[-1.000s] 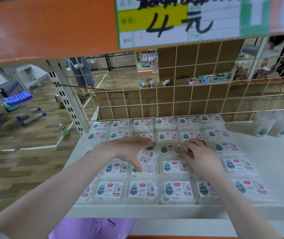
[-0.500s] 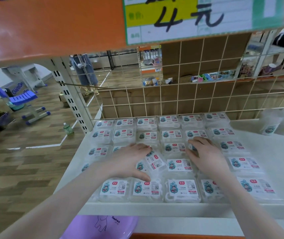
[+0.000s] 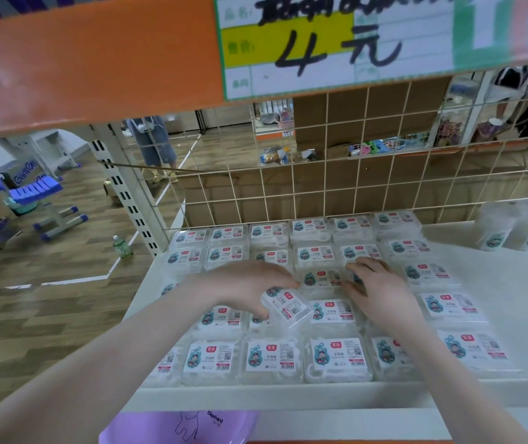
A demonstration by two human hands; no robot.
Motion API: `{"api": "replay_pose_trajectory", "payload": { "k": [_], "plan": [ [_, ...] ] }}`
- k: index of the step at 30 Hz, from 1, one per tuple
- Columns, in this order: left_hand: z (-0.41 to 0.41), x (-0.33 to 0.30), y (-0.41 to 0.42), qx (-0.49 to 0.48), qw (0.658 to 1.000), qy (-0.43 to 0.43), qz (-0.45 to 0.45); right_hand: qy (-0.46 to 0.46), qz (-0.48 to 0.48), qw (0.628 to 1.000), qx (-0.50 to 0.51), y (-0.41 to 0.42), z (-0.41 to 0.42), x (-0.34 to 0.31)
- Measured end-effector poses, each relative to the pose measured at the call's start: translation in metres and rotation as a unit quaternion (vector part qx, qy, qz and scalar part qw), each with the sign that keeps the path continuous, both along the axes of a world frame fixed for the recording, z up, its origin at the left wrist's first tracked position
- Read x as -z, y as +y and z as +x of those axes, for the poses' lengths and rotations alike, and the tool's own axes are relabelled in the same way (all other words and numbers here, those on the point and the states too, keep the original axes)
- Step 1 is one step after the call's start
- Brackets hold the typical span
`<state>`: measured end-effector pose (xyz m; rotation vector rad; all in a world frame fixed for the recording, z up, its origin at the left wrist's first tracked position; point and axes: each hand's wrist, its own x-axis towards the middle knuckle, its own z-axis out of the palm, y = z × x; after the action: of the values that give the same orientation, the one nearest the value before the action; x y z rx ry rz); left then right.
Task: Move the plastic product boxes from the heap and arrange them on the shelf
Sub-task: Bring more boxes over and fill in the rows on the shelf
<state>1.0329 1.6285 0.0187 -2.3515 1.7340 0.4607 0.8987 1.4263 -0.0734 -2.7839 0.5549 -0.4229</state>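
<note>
Several clear plastic product boxes with white labels lie in rows on the white shelf [image 3: 512, 315]. My left hand [image 3: 243, 283] grips one box [image 3: 288, 307] between thumb and fingers, tilted and raised slightly over the middle rows. My right hand [image 3: 375, 286] rests flat, fingers spread, on boxes in the middle of the layout, covering a box under its fingers. A front-row box [image 3: 336, 355] lies flat near the shelf's lip.
A wire grid back panel [image 3: 352, 187] closes the shelf's rear. An orange shelf edge with a price sign [image 3: 336, 43] hangs overhead. White cups [image 3: 496, 229] stand at the back right. A purple basin [image 3: 179, 427] sits below the shelf. A person [image 3: 153, 145] stands beyond.
My left hand has turned the gripped box so it lies slanted, lifted off the row. My right hand stays pressed on the boxes. The view shifted slightly down and closer.
</note>
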Motion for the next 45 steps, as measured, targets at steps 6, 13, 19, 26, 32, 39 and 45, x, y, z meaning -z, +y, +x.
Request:
{"api": "replay_pose_trajectory", "payload": {
  "k": [6,13,19,26,32,39,45],
  "plan": [
    [0.011,0.008,-0.004,-0.105,0.989,-0.029,-0.100,-0.005,-0.005,1.000,0.001,0.000,-0.001,-0.001],
    [0.024,0.007,-0.017,-0.208,0.957,-0.095,-0.180,-0.002,-0.012,1.000,-0.002,0.003,-0.001,-0.002],
    [0.034,0.012,-0.028,-0.227,0.953,-0.104,-0.169,0.000,-0.018,1.000,-0.006,0.004,-0.002,-0.003],
    [0.038,0.017,-0.027,-0.224,0.957,-0.100,-0.152,0.004,-0.022,1.000,-0.010,0.001,-0.003,-0.004],
    [0.029,0.023,-0.021,-0.239,0.952,-0.109,-0.156,0.017,-0.024,0.999,-0.014,0.001,-0.002,-0.003],
    [0.016,0.027,-0.012,-0.247,0.944,-0.108,-0.190,0.039,-0.037,0.998,0.016,0.005,-0.006,-0.018],
    [-0.001,0.036,-0.011,-0.207,0.939,-0.079,-0.263,-0.004,-0.012,0.983,0.186,0.011,-0.046,-0.029]
  ]
}}
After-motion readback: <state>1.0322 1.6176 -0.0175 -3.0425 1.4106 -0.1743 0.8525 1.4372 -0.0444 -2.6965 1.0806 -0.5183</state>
